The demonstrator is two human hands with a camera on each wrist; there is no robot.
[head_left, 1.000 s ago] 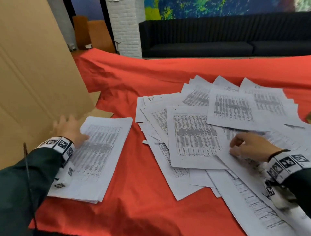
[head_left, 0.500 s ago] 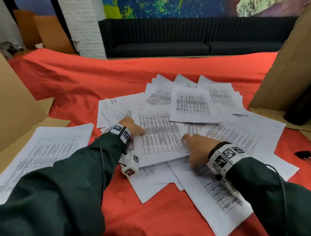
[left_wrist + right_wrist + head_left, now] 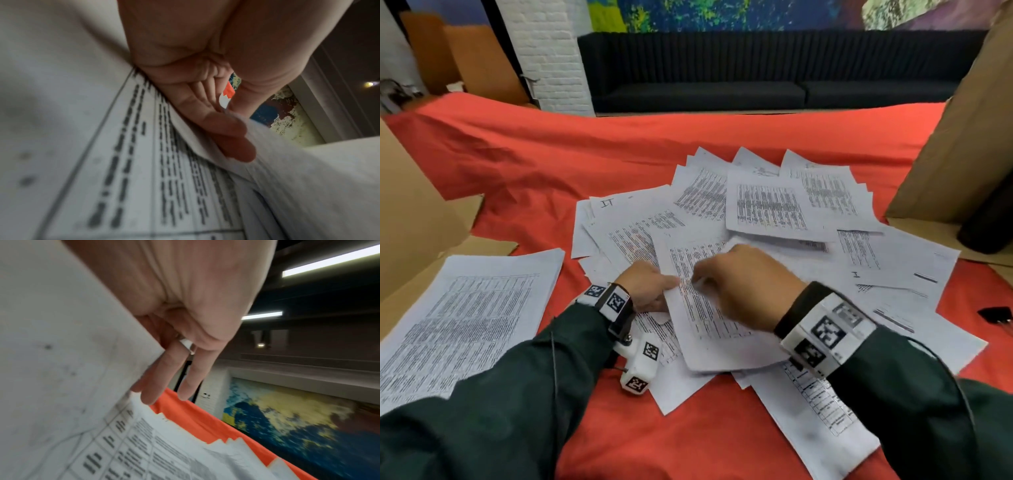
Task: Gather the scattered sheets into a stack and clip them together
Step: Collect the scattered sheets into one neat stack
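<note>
Both hands met over the middle of the scattered sheets (image 3: 767,209) on the red-covered table (image 3: 551,164). Much was hard to read: the printed tables on the paper were blurred, and both wrist views were smeared and crowded by skin and paper. The left hand (image 3: 645,286) had its thumb on top of the left edge of one sheet (image 3: 709,339) and its fingers beneath it; the left wrist view showed that thumb (image 3: 265,81) and the fingers (image 3: 216,126) pinching a paper edge. The right hand (image 3: 746,287) lay above the same sheet with fingers bent downward, its fingertips hidden from the head camera. In the right wrist view its fingers (image 3: 166,369) hung fairly straight beside a lifted paper edge, and whether they held it could not be told.

A gathered stack (image 3: 462,322) lay apart at the left, its near corner cut off by the dark sleeve (image 3: 482,428). A black binder clip (image 3: 996,315) sat at the right edge of the head view, partly cut off. Cardboard panels (image 3: 962,137) stood at both sides; what they belonged to was unclear. A dark object (image 3: 989,219) rested by the right panel, unidentifiable.
</note>
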